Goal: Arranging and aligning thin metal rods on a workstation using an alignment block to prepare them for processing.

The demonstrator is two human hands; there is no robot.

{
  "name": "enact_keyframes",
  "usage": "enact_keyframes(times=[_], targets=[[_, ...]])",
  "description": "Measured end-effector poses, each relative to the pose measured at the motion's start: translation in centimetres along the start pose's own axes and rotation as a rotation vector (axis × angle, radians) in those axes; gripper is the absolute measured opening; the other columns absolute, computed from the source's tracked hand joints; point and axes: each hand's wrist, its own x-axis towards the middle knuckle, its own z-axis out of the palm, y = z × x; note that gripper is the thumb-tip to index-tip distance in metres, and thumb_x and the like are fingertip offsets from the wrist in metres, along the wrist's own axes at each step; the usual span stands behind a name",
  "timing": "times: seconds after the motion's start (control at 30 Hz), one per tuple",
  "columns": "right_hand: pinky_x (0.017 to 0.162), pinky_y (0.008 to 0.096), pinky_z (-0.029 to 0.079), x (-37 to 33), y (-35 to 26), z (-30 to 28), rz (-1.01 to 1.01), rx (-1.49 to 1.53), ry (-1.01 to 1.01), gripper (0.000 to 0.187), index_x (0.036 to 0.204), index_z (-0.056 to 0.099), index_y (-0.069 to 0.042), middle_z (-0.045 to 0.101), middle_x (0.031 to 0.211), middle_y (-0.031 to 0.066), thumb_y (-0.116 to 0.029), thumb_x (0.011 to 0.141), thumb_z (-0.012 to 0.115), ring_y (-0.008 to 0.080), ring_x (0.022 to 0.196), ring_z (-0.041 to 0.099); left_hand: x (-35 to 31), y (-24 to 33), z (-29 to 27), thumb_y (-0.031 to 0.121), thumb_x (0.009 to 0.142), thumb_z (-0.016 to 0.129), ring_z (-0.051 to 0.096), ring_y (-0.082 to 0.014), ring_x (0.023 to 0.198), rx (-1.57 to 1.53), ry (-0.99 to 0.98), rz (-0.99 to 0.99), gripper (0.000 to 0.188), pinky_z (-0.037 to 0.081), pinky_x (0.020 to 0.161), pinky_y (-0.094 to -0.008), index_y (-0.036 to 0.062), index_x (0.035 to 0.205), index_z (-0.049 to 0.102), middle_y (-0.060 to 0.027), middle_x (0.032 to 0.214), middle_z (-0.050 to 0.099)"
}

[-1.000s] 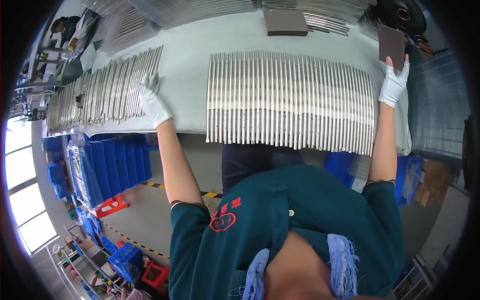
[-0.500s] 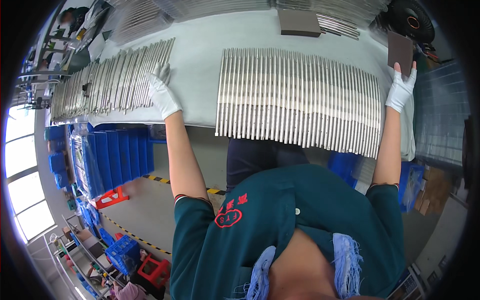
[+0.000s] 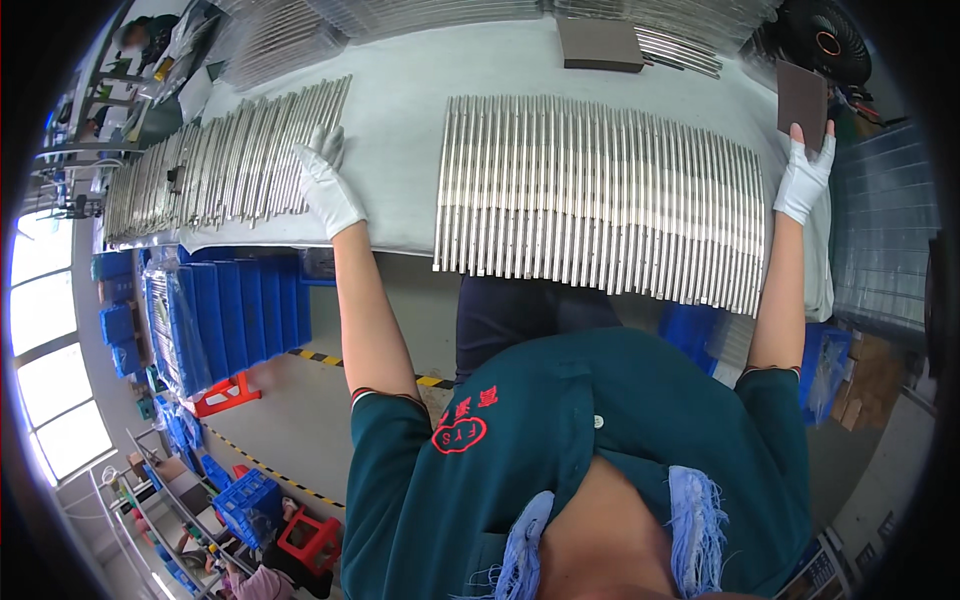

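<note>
since the earlier frame, both gloved hands stayed at nearly the same places; only the view shifted a little. the left hand (image 3: 325,185) lies flat with fingers spread on the right end of the left row of metal rods (image 3: 215,165), pressing on them and not gripping any. the right hand (image 3: 805,175) is closed on the lower edge of a dark brown pad (image 3: 802,95), which it holds upright just beside the far right end of the big row of metal rods (image 3: 600,200). this big row lies side by side in the middle of the desk (image 3: 395,110), its near ends hanging over the front edge. another brown pad (image 3: 598,45) lies at the far side of the desk. blue bins (image 3: 230,315) stand on the floor below the left row.
</note>
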Motion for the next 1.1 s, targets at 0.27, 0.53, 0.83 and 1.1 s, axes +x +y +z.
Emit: enact_keyframes(times=[0.27,0.53,0.83,1.1], targets=[[0.103,0.0303,0.043,0.0,0.0,-0.2,-0.008,0.003,0.014,0.069,0.147,0.039,-0.005,0.058,0.132,0.0137,-0.019,0.089,0.075,0.0199,0.116,0.057,0.2,-0.2,0.3,0.050,0.106,0.026,0.061,-0.0322,0.116,-0.040,0.001,-0.030,0.071,0.045,0.106,-0.0385,-0.0099,0.135,0.049,-0.0279,0.119,0.064],[0.098,0.0298,0.045,-0.4,-0.6,0.4,-0.006,0.031,-0.016,0.068,0.147,0.043,-0.011,0.059,0.130,0.0105,-0.015,0.088,0.076,0.0184,0.113,0.059,0.0,0.1,-0.1,0.034,0.105,0.044,0.061,-0.0252,0.117,0.030,-0.047,-0.007,0.051,0.044,0.105,-0.0326,-0.0073,0.136,0.050,-0.0230,0.123,0.064],[0.103,0.0293,0.042,0.4,2.3,-1.0,-0.037,0.088,-0.016,0.070,0.148,0.040,-0.007,0.056,0.134,0.0108,-0.014,0.088,0.075,0.0181,0.120,0.055,-13.3,9.0,9.6,0.040,0.086,0.070,0.044,-0.0406,0.135,0.708,-0.962,0.791,0.065,0.032,0.113,-0.0469,0.0001,0.134,0.054,-0.0231,0.137,0.055],[0.103,0.0295,0.042,0.3,2.5,-0.1,-0.077,0.079,-0.029,0.070,0.147,0.040,-0.006,0.056,0.134,0.0101,-0.014,0.088,0.076,0.0181,0.120,0.055,-20.0,8.2,12.0,0.061,0.073,0.069,0.037,-0.0391,0.138,0.742,-1.234,0.927,0.097,0.026,0.115,-0.0506,0.0020,0.145,0.041,-0.0222,0.146,0.043]])
